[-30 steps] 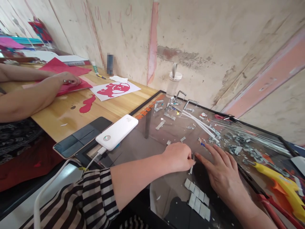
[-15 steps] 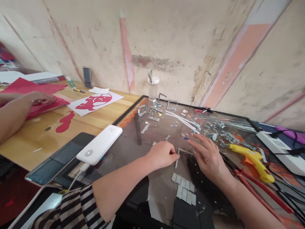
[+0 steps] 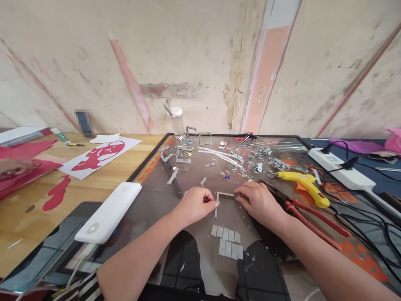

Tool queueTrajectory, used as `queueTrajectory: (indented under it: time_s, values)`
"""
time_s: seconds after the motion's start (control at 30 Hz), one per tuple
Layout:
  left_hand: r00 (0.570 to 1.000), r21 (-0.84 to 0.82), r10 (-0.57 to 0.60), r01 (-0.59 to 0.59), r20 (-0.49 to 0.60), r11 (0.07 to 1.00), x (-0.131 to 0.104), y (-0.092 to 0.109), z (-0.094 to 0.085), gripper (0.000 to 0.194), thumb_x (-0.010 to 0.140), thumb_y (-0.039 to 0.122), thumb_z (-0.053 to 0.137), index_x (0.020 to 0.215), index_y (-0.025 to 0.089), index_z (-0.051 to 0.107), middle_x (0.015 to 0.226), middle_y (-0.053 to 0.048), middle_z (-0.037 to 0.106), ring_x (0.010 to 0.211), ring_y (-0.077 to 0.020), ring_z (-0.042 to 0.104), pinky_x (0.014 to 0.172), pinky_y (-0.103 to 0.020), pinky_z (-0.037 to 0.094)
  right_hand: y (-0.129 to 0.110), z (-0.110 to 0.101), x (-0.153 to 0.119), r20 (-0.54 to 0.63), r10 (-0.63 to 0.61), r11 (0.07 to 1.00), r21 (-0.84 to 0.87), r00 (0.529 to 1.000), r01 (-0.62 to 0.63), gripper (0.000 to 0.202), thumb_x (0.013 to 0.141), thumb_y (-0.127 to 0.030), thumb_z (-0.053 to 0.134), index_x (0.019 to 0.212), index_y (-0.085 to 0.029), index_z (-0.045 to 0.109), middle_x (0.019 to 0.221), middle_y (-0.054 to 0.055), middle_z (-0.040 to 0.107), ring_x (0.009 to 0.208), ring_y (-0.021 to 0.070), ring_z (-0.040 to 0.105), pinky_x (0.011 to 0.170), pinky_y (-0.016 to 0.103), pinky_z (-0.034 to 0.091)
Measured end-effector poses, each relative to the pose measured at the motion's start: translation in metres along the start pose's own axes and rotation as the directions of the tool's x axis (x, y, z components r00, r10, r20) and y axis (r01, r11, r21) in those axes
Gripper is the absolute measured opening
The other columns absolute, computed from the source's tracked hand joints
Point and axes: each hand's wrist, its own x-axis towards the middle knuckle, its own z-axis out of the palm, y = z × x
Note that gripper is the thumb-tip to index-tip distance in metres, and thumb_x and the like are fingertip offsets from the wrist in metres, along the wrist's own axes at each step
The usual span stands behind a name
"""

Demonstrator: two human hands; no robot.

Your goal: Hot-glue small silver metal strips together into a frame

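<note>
Head: bent strip between hands

the grip of the left hand hides part of the thin bent strip, and whether the right hand holds its other end is too small to tell. a co-worker's hand is blurred and cut off at the left edge, while the dark blue object is smeared into squares. the bottom edge crops the striped sleeve; the metal scraps blend together.
</note>
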Motion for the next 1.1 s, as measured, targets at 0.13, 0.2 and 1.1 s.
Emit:
queueTrajectory:
  time_s: [0.13, 0.2, 1.1]
  values:
    - [1.000, 0.000, -0.013, 0.013, 0.017, 1.000, -0.002, 0.001, 0.001, 0.025, 0.071, 0.039, 0.055, 0.062, 0.017, 0.060, 0.056, 0.001, 0.056, 0.052, -0.0111, 0.046, 0.050, -0.022, 0.032, -0.002, 0.003, 0.001, -0.003, 0.003, 1.000, -0.024, 1.000, -0.003, 0.017, 0.083, -0.019, 0.054, 0.091, -0.021, 0.068, 0.088, 0.004, 0.067, 0.088, 0.0190, 0.059, 0.077, 0.031, 0.034]
    - [1.000, 0.010, -0.006, 0.006, 0.020, 1.000, -0.003, 0.001, 0.002, 0.025, 0.072, 0.040, 0.055, 0.063, 0.017, 0.060, 0.057, 0.001, 0.058, 0.053, -0.0113, 0.047, 0.050, -0.022, 0.033, -0.002, 0.003, 0.001, -0.009, -0.004, 1.000, -0.030, 1.000, 0.004, 0.017, 0.084, -0.019, 0.054, 0.091, -0.021, 0.068, 0.088, 0.004, 0.066, 0.088, 0.0191, 0.059, 0.077, 0.032, 0.033]
    - [0.995, 0.011, -0.009, 0.010, -0.101, 1.000, -0.001, 0.005, -0.010, 0.029, 0.076, 0.041, 0.050, 0.060, 0.018, 0.049, 0.048, 0.005, 0.040, 0.046, -0.0095, 0.034, 0.048, -0.022, 0.026, 0.020, -0.007, 0.000, -0.184, 0.066, 0.981, 0.194, 0.981, -0.029, 0.019, 0.083, -0.018, 0.049, 0.088, -0.021, 0.067, 0.087, 0.003, 0.068, 0.081, 0.0171, 0.061, 0.072, 0.029, 0.041]
